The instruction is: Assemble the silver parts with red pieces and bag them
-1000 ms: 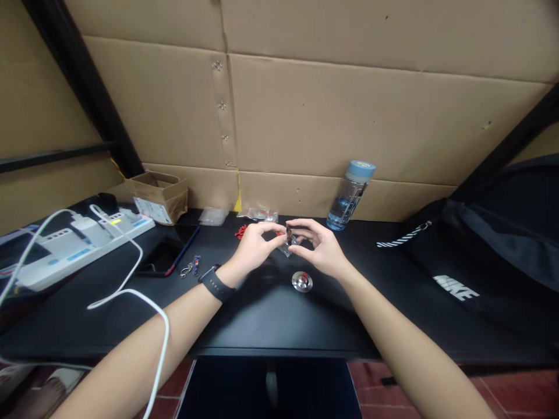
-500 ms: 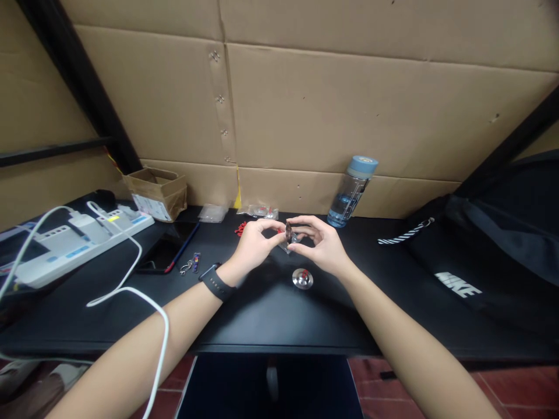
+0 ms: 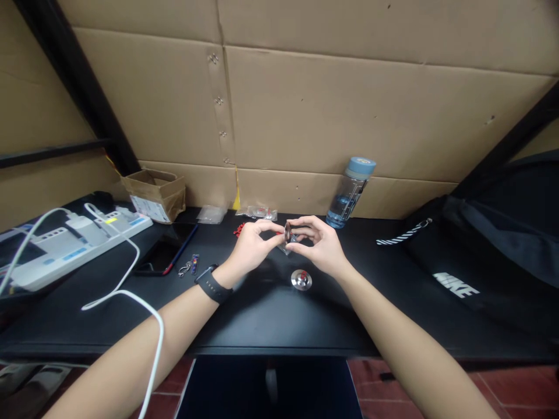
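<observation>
Above the middle of the black table, a small round metal disc (image 3: 287,233) stands on edge between my two hands, looking dark brown from this side. My left hand (image 3: 253,247) is closed, with thumb and index finger pinched at the disc's left face; any small part there is hidden. Thumb and fingertips of my right hand (image 3: 321,243) grip the disc's rim from the right. Below the hands, a shiny metal disc (image 3: 301,280) with a small red piece at its centre lies on the table. Small red parts (image 3: 239,230) sit just beyond my left hand.
Clear plastic bags (image 3: 211,215) lie along the cardboard wall. A blue-capped water bottle (image 3: 347,195) stands behind my right hand. A keyring (image 3: 186,269), a dark tablet (image 3: 168,250), a power strip (image 3: 78,247) with white cables and an opened cardboard box (image 3: 155,192) are left; a black bag (image 3: 476,262) is right.
Both hands keep nearly the same pose around the disc. The whole view has shifted very slightly; nothing was picked up or put down.
</observation>
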Motion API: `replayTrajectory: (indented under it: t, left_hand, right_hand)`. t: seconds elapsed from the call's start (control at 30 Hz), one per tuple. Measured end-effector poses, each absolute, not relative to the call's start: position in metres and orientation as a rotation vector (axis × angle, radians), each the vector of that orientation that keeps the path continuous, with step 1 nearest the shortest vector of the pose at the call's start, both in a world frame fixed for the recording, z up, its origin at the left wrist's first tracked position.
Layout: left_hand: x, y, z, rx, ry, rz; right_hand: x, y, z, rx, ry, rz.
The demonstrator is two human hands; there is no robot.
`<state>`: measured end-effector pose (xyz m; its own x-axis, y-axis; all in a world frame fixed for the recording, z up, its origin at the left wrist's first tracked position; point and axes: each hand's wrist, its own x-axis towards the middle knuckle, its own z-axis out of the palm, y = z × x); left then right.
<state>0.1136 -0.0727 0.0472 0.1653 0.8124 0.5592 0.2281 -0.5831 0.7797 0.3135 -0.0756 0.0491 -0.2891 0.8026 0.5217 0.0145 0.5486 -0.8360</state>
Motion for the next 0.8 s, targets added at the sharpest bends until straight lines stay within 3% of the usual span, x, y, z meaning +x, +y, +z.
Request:
replayTrajectory:
  t: [0.8]
  left_hand:
    - [0.1208, -0.0756, 0.0433, 1.943, 0.951, 1.381]
  right_hand:
    - [0.3113, -0.0776, 0.049, -0.686, -1.7, 0.916]
